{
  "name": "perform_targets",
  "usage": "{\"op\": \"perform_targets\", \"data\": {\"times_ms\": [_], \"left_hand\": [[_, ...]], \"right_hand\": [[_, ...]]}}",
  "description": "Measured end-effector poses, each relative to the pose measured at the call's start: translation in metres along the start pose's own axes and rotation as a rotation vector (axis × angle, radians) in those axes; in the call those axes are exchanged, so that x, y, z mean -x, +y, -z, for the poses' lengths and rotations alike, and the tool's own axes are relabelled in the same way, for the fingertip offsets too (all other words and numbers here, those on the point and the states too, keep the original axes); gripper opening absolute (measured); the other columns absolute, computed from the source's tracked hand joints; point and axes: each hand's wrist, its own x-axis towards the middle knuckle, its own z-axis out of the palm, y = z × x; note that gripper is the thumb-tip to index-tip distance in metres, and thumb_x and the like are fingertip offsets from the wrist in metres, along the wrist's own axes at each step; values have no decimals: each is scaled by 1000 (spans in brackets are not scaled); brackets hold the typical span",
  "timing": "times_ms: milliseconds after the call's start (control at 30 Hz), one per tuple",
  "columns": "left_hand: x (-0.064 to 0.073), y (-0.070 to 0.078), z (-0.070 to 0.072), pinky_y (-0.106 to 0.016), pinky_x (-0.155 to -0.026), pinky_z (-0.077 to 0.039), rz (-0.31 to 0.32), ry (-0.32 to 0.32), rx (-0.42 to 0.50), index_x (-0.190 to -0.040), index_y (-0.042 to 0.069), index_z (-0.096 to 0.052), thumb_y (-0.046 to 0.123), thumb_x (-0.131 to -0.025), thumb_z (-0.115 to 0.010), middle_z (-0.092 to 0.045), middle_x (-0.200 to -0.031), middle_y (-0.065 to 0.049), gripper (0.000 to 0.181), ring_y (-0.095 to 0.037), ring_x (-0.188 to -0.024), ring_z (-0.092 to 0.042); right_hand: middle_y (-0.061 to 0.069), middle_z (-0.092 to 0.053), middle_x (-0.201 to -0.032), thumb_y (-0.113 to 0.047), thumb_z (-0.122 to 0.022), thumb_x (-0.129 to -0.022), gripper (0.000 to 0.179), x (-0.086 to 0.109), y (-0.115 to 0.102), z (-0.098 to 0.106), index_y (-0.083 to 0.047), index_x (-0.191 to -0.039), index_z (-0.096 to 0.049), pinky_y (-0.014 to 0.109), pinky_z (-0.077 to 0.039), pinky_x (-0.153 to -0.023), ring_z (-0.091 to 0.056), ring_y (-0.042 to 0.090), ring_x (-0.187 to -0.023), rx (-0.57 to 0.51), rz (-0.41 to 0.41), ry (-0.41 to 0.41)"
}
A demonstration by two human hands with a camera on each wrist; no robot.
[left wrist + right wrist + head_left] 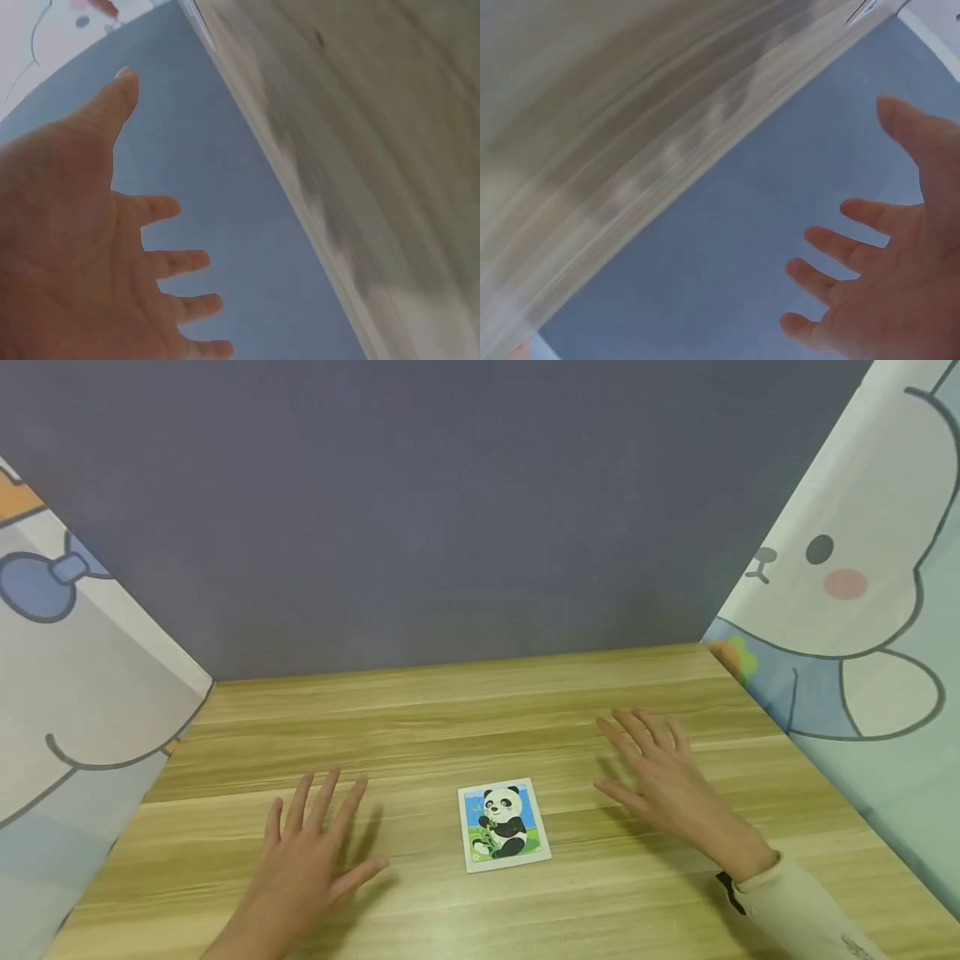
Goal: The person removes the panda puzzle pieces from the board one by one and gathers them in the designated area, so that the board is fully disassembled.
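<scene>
Panda picture (503, 824) on tabletop (450, 727) between both hands (300, 862) (666, 783), apart from each

Nothing legible — no lettering, number or brand can be read.

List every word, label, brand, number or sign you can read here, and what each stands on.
No text can be read in any view.
Flat rectangular white-bordered panda picture: no legible lettering.
Pale cream fabric sleeve: a small dark mark, too blurred to tell whether it is lettering.
Pale left wall and pale right wall: cartoon drawings only.
</scene>
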Motion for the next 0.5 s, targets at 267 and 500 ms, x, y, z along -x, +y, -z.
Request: {"op": "perform_targets", "data": {"times_ms": [267, 500], "left_hand": [[-7, 19, -4, -71, -105, -25, -114, -43, 22, -149, 18, -47, 68, -83, -65, -36, -155, -17, 84, -46, -142, -30], [-15, 36, -10, -69, -106, -29, -226, -73, 50, -145, 15, -52, 65, -87, -62, -42, -153, -15, 77, -43, -139, -37]], "right_hand": [[20, -60, -124, -17, -79, -86, 50, -19, -19, -13, 1, -129, -61, 50, -51, -85, -60, 34, -105, -44, 36, -98], [11, -65, -108, -6, -76, -88, 31, -32, -39, -24, -1, -118, -69, 29, -54, -66, -62, 17, -84, -173, 60, -186]]}}
